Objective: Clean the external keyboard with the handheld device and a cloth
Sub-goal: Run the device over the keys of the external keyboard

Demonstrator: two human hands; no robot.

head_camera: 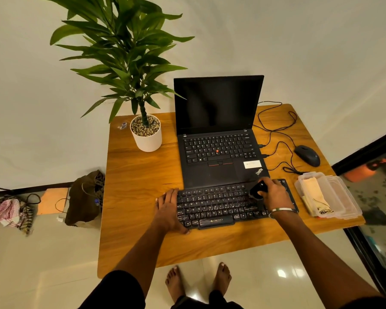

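A black external keyboard lies on the wooden table in front of the laptop. My right hand grips a small black handheld device and holds it over the keyboard's upper right keys. My left hand rests flat with straight fingers along the keyboard's left end. A folded beige cloth lies in a clear plastic box to the right of the keyboard.
An open black laptop stands behind the keyboard. A wired mouse and its cable lie at the back right. A potted plant stands at the back left. The wooden table ends near my bare feet.
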